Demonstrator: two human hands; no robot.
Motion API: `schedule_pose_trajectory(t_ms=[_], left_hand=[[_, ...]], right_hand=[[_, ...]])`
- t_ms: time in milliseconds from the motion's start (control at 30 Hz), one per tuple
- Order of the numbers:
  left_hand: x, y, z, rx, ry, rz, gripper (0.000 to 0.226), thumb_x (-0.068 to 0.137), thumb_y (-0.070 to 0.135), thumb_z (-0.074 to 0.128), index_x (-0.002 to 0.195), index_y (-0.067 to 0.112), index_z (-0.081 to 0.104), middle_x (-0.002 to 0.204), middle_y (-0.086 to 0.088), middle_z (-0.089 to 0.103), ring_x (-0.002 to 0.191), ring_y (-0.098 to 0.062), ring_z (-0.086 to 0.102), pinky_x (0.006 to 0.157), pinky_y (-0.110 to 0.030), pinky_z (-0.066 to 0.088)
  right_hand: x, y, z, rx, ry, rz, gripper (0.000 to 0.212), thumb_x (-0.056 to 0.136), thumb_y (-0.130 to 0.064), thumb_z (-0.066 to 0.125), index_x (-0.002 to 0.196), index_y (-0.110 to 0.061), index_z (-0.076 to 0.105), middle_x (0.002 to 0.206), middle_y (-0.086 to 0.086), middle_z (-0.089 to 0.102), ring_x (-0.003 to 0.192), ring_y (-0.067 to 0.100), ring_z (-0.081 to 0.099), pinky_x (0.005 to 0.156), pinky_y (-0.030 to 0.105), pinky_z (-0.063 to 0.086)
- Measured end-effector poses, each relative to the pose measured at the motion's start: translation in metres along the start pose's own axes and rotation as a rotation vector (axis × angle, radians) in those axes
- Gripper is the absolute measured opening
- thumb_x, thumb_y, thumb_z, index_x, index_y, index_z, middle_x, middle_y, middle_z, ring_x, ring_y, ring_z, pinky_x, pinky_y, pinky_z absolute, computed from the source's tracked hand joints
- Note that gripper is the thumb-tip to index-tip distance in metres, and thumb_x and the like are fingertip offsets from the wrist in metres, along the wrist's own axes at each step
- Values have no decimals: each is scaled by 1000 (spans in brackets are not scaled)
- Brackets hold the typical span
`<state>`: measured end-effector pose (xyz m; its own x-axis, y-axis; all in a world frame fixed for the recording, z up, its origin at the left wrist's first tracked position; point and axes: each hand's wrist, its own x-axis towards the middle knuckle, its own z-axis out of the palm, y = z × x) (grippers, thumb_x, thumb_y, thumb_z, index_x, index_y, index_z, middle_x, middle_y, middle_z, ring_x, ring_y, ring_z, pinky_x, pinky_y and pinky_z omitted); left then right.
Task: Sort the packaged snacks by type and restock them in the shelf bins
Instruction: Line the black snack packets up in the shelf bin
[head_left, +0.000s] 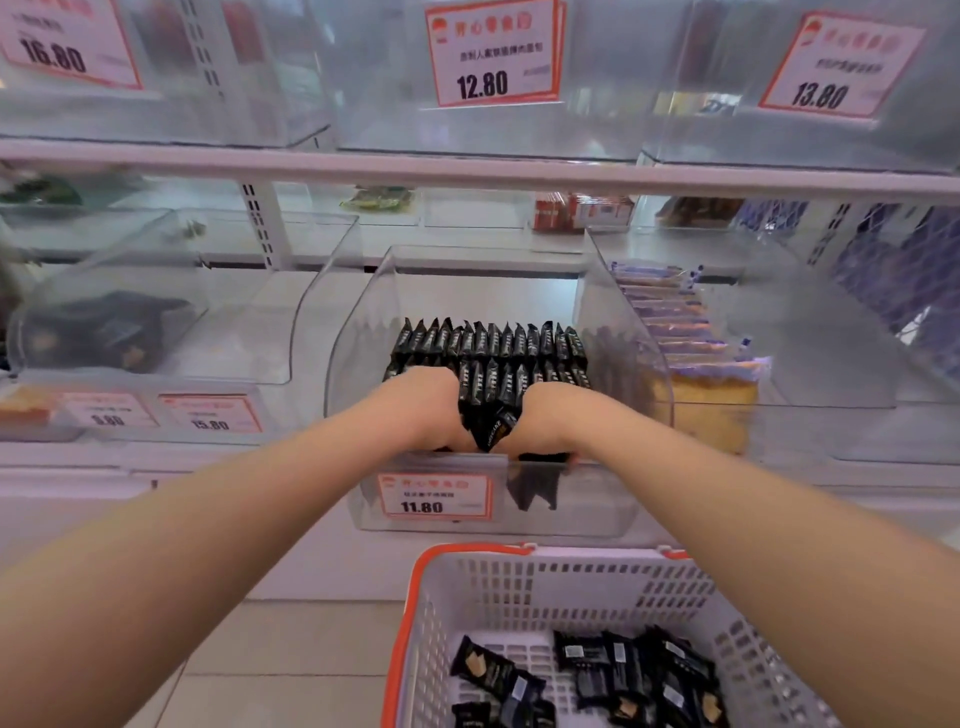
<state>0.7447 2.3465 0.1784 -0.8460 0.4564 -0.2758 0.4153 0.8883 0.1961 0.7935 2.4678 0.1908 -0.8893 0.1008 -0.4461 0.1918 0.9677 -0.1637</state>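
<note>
Nearest: white basket (524, 587) with an orange rim, on the floor below the shelf, holding a loose heap of black snack packets (631, 670). Both bare forearms reach up and forward over it into the clear bin (358, 332) in the middle of the shelf. Left hand (423, 410) and right hand (545, 421) sit side by side at the bin's front edge, fingers curled down around a small bunch of black packets (491, 418) squeezed between them; fingertips are hidden behind the packets and the bin wall. Price tag (434, 496) on the bin front reads 11.80. Behind the hands, more black packets stand upright in two tidy rows (493, 345) across the bin. Bin to the right holds yellow cakes in purple-edged wrappers (691, 364). Bin to the left holds dark packs, blurred. Upper shelf: clear bins with tags 16.80, 12.80 (493, 54), 13.80
</note>
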Motion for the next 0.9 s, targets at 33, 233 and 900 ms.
schedule_pose_trajectory(t_ms=[33,233,900], left_hand=[[3,-4,-1,-14,-17,-17,43,75,32,71,52,13,41,42,2,44,43,-14,43,44,-24,34],[15,-16,2,-193,8,-81,31,85,31,62,65,9,53,46,1,59,37,-12,56,38,-18,45],[21,-26,-1,-262,-145,-30,32,83,39,66,71,13,52,66,-3,59,51,-14,60,48,-22,52]], right_hand=[[3,1,1,4,-14,11,39,83,-37,64,62,-12,43,65,2,46,60,19,47,48,26,37],[8,2,10,715,-67,45,34,88,-37,62,93,-5,53,85,13,59,56,20,56,37,18,44],[16,4,10,599,-147,56,23,89,-22,62,81,-1,57,72,11,65,50,15,63,40,18,49]])
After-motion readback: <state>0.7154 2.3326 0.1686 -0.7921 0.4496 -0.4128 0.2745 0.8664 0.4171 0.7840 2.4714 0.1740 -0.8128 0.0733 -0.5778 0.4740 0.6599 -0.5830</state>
